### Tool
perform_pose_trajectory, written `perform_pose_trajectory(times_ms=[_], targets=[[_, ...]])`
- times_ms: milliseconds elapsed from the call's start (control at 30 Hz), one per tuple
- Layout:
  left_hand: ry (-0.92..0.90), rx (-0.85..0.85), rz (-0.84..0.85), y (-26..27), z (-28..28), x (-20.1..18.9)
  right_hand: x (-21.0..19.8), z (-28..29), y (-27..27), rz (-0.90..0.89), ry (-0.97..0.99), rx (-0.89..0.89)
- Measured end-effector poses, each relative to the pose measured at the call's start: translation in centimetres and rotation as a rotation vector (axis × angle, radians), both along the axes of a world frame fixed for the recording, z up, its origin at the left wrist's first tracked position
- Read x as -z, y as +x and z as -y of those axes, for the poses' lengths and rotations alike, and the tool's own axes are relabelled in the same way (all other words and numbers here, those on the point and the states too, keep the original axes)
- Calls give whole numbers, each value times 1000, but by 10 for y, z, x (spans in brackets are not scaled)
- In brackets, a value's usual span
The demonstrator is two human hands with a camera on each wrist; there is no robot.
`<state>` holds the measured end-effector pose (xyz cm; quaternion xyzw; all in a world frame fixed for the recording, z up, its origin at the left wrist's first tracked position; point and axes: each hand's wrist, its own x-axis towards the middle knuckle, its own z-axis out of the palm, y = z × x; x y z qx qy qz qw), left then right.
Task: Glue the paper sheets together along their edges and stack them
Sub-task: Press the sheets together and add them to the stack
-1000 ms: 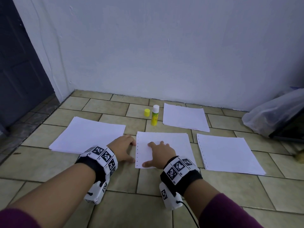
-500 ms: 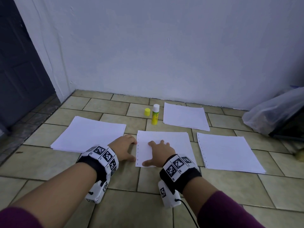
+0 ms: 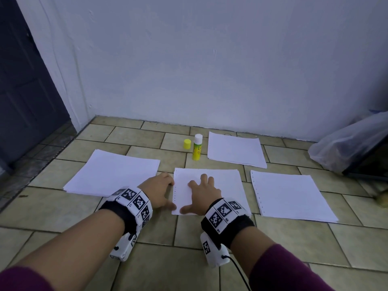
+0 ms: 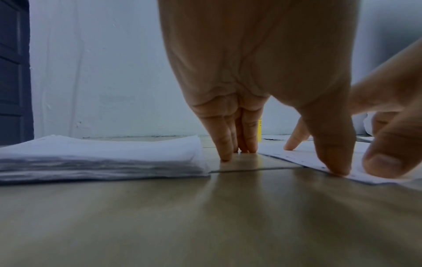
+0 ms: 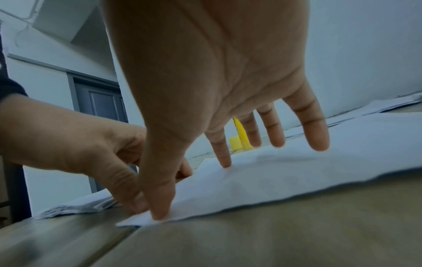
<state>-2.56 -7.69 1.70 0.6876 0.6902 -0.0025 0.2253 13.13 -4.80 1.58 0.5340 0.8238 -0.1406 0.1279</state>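
Observation:
A white sheet (image 3: 220,185) with punched holes down its left edge lies on the tiled floor in front of me. My right hand (image 3: 195,196) is spread on its left part, thumb (image 5: 160,213) and index fingertip pressing the paper. My left hand (image 3: 168,194) stands just left of that edge. Its fingertips (image 4: 226,155) touch the bare tile and its thumb (image 4: 333,168) presses the holed margin near the front corner. Neither hand grips anything. The glue stick (image 3: 197,148) stands uncapped behind the sheet, its yellow cap (image 3: 187,143) beside it.
A thick paper stack (image 3: 113,173) lies to the left, another stack (image 3: 235,149) at the back right, and a punched sheet (image 3: 291,196) to the right. A plastic-wrapped object (image 3: 348,143) leans at the far right. The wall is close behind and a dark door (image 3: 23,80) stands to the left.

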Motion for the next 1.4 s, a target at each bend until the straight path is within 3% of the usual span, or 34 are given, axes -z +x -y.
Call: perform_pose_trajectory(times_ms=[600,967,1233,1400], targets=[[-103,105,-184,7,-12,-4,-5,-3,-2,-25,-38,-20],[-88,109,-142,2,-12,-2,-4,-3,1,-31,-36,29],[-97,9,58,-10,-10,-2,-11,-11,6,-75,-78,24],[-87,-36,85,-10,-10,-1,-11,-10,9,-127,-93,1]])
